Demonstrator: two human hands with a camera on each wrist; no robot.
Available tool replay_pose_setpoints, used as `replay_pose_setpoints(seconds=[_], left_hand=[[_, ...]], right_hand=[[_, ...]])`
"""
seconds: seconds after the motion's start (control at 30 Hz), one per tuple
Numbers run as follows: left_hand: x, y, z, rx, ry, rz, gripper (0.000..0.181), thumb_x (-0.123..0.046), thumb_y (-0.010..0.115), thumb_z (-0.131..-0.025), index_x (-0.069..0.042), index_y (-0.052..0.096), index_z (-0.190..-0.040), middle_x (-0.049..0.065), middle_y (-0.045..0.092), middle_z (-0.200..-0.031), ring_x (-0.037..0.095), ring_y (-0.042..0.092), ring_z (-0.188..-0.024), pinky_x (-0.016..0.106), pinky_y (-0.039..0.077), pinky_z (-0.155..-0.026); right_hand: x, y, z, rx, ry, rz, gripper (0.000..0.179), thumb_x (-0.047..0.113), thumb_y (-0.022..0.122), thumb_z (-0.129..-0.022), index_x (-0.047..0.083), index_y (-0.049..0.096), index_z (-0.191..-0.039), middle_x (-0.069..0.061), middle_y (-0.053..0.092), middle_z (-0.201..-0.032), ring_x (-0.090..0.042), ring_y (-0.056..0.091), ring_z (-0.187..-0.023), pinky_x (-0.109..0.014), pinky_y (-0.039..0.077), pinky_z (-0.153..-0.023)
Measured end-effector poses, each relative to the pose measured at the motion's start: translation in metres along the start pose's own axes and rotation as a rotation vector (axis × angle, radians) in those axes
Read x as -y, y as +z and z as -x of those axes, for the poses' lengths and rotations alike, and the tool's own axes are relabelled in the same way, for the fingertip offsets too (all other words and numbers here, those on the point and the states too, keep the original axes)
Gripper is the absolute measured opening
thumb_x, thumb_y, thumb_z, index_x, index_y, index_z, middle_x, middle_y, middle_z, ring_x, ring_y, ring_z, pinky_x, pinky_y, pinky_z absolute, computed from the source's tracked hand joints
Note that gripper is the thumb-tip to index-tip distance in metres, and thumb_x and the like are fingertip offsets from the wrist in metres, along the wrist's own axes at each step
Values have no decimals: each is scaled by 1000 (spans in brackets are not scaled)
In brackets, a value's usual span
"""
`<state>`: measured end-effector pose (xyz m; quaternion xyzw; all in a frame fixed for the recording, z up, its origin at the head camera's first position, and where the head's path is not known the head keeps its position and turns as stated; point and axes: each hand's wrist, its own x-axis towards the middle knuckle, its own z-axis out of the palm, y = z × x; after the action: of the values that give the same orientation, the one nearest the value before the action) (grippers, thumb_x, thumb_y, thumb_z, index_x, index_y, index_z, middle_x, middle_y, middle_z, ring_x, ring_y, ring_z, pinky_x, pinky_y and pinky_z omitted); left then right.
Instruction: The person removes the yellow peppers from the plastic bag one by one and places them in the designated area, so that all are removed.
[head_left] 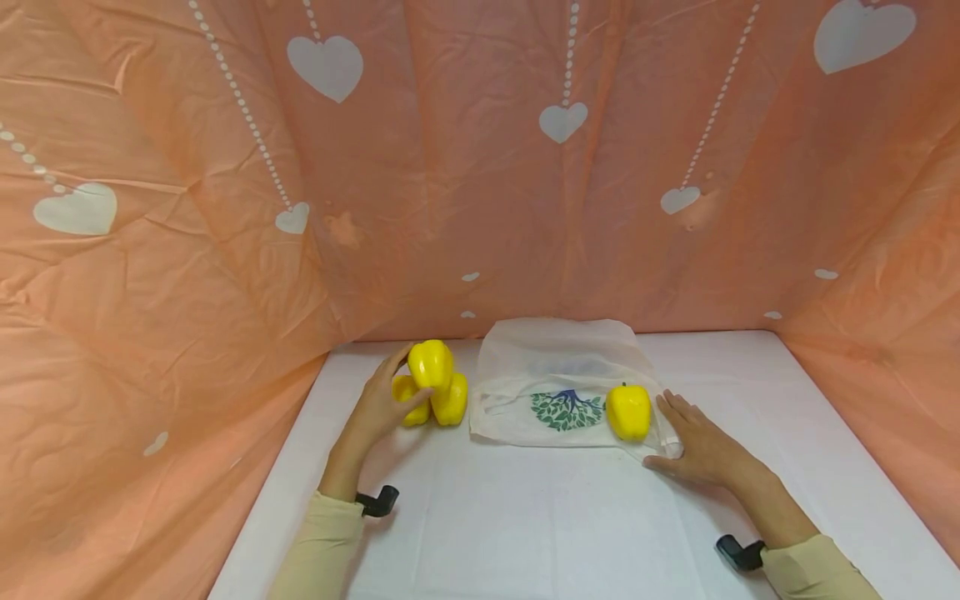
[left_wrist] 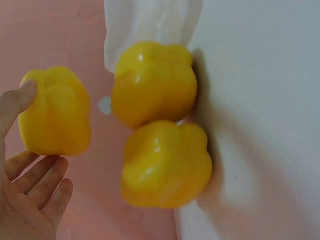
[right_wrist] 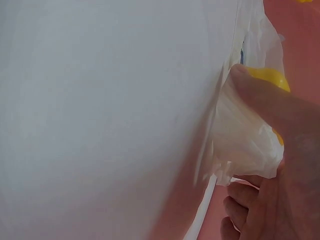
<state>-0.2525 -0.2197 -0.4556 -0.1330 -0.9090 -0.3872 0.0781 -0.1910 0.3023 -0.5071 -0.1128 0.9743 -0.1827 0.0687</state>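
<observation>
"Along the worktop's [head_left: 555, 525] far edge, what closes off the space?"

"An orange sheet [head_left: 450, 208] with pale hearts [head_left: 326, 67] hangs behind that edge and down both sides. The upper end of the white bag [head_left: 555, 337] reaches up in front of it."

"Where is the open room?"

"Mostly between the two arms [head_left: 341, 471], where a broad stretch of white surface runs toward the near side. Another strip lies between the right hand [head_left: 701, 446] and the slanting right edge."

"And the left hand [head_left: 381, 404]?"

"It grasps a yellow pepper [head_left: 432, 362] above the worktop, thumb on one side and fingers on the other."

"What stands in its way?"

"Two other peppers [head_left: 452, 404], touching each other on the worktop near the held one. The right-hand one sits between that hand and the bag."

"Is the right hand clenched?"

"No, its fingers are loose and it touches the bag's right side, thumb by the near corner. A fourth pepper [head_left: 628, 413] rests on the bag just beside its fingertips, right of the printed tree [head_left: 567, 410]."

"Anything on the wrists?"

"A black mount [head_left: 741, 552] juts inward from each."
</observation>
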Motion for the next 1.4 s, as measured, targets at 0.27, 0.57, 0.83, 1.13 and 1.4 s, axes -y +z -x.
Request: replay_pose_setpoints(seconds=[0.27,0.57,0.83,1.13,1.4], left_hand=[[12,-16,5,-37,-8,0,89,-28,85,-95,-7,36,-166,23,44,-164,44,41,-152,65,29,-126],[25,-31,12,-59,-40,-3,88,-24,83,-96,-5,33,-167,24,41,-166,44,40,-153,66,29,-126],[38,-40,16,-79,-47,-11,87,-20,82,-97,-2,32,-166,27,40,-165,47,40,-152,63,31,-126],[44,-49,23,-80,-52,9,87,-13,81,-97,4,30,-165,32,35,-166,53,38,-150,64,31,-126],[54,-51,27,-82,-62,9,84,-7,79,-97,7,30,-164,33,35,-165,56,37,-149,68,30,-124]], right_hand=[[0,0,0,6,13,1,120,63,82,-84,-2,26,-167,-33,22,-171,-62,27,-151,-79,30,-116],[-1,0,-1,2,3,1,119,63,82,-84,-3,27,-167,-33,22,-171,-61,27,-151,-78,30,-117],[-2,1,-1,8,13,3,120,64,82,-85,-3,26,-167,-33,22,-171,-62,26,-151,-79,30,-117],[-2,1,0,-5,-14,6,118,62,82,-86,-5,27,-166,-34,24,-170,-62,28,-150,-78,30,-117],[-1,-1,0,-3,-8,1,119,62,83,-85,-5,27,-166,-35,24,-170,-62,27,-150,-79,30,-116]])
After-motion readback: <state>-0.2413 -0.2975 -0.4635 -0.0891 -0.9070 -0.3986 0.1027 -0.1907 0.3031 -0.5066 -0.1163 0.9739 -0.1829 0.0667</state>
